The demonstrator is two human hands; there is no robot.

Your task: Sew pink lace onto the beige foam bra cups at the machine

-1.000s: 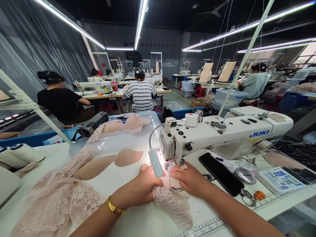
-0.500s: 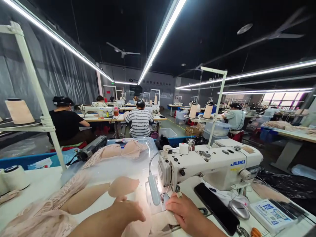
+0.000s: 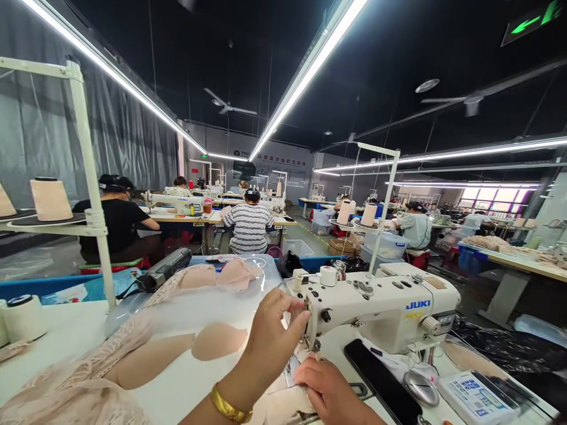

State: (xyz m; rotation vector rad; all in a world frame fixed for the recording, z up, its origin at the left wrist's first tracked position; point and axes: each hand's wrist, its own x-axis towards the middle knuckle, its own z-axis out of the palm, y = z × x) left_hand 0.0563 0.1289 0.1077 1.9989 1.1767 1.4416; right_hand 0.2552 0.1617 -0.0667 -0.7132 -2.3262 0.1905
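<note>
My left hand (image 3: 272,324), with a gold bracelet (image 3: 230,404) at the wrist, is raised at the left end of a white JUKI sewing machine (image 3: 376,313). Its thumb and forefinger curve together in a pinch against the machine head; anything between them is too small to make out. Lower down, my right hand (image 3: 325,378) has its fingers curled together beside the needle area, over the metal plate (image 3: 291,370). What those fingers hold is hidden. Beige fabric (image 3: 279,407) lies below the hands. To the left are a beige moulded cup (image 3: 220,341) and pale pink lace fabric (image 3: 110,360).
A black phone (image 3: 381,381), a silver rounded object (image 3: 420,388) and a labelled box (image 3: 478,396) lie right of the machine. A clear plastic bin (image 3: 266,265) holds beige pieces behind. Thread cones (image 3: 51,200) stand on a rack at left. Co-workers (image 3: 248,227) sit ahead.
My left hand has risen from the fabric on the table to the machine head, covering the lamp there. My right hand stays low by the needle area. The view has tilted up slightly.
</note>
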